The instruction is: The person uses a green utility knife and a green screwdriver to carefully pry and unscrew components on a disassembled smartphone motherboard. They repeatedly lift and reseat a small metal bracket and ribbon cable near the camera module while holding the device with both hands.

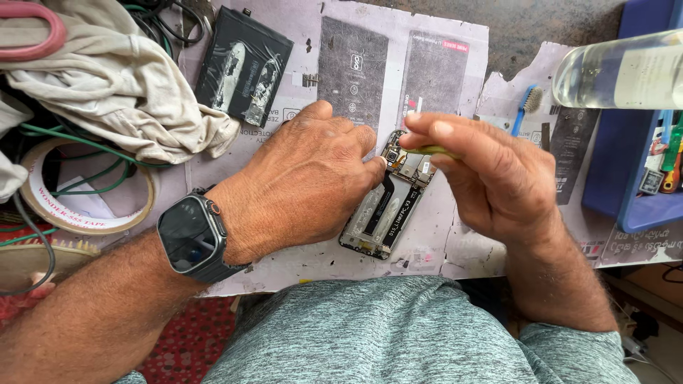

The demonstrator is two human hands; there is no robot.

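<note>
An opened phone [388,206] lies back-up on a white paper sheet [299,263], its inner boards and flat cable showing. My left hand [306,181], with a dark smartwatch [191,233] on the wrist, presses flat on the phone's left side and holds it down. My right hand [491,174] pinches a thin yellow-green tool [430,150] whose tip rests over the phone's top end near the camera.
A black phone battery [243,65] and two dark film sheets [391,71] lie at the back. A tape roll [85,185], beige cloth [114,85] and green wires sit left. A clear bottle [619,71], blue tray [640,163] and blue brush [525,107] are right.
</note>
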